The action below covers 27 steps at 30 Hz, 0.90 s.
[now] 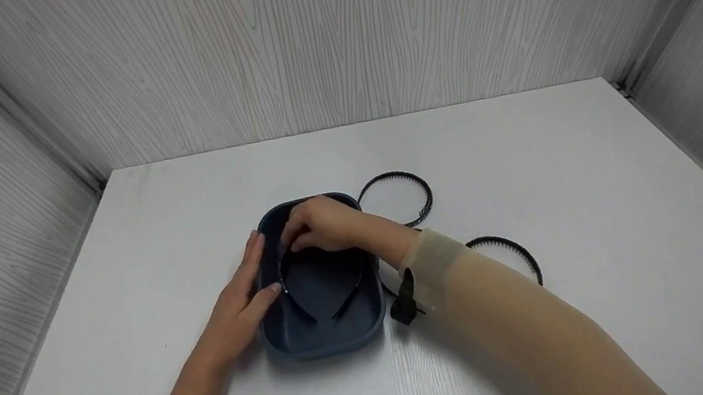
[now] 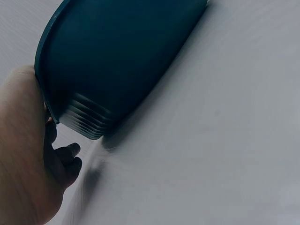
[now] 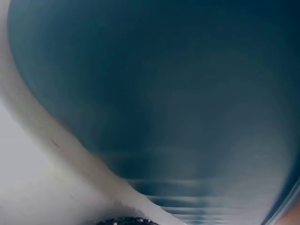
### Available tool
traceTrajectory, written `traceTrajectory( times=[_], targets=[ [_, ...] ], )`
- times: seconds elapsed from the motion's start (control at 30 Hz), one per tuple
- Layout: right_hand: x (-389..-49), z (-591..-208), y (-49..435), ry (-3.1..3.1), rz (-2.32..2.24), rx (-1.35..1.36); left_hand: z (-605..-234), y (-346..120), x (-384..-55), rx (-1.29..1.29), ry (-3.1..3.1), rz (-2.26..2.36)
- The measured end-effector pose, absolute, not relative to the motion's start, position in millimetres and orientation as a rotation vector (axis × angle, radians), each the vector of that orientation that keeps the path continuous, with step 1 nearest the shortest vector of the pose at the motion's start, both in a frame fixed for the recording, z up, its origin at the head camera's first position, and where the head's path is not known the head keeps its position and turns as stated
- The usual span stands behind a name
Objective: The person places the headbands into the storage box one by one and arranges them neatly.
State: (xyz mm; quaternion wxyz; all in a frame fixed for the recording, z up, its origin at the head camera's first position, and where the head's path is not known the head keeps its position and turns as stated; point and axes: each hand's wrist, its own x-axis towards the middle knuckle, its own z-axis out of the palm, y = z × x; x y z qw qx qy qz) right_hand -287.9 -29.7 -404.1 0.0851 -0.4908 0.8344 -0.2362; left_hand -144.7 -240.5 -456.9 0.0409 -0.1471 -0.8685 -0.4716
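The right hand [image 1: 321, 224] pinches with its fingers a black headband [image 1: 301, 310], which is inside the blue bin [image 1: 327, 351] on the counter [image 1: 190, 197]. The left hand [image 1: 238, 312] touches the bin's left side, fingers nearly straight; other headbands [image 1: 428, 198] lie to the right.

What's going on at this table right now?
A person's left hand rests against the left side of a dark blue, rounded rectangular bin. The right hand reaches into it, and its curled fingers appear to pinch a thin, curved black headband that is inside the bin. At least two more headbands, thin black toothed ones, lie to the right on the white table: one near the bin's upper corner, another farther right, partly hidden by the right arm.
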Motion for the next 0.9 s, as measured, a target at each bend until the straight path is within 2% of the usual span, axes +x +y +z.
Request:
traceTrajectory(
  times=[0.9],
  targets=[
    [-291.5, -408.6, -29.8, 2.508, -0.65, -1.478, -457.4, -241.7, -146.9, -0.457, -2.672, -1.406]
  ],
)
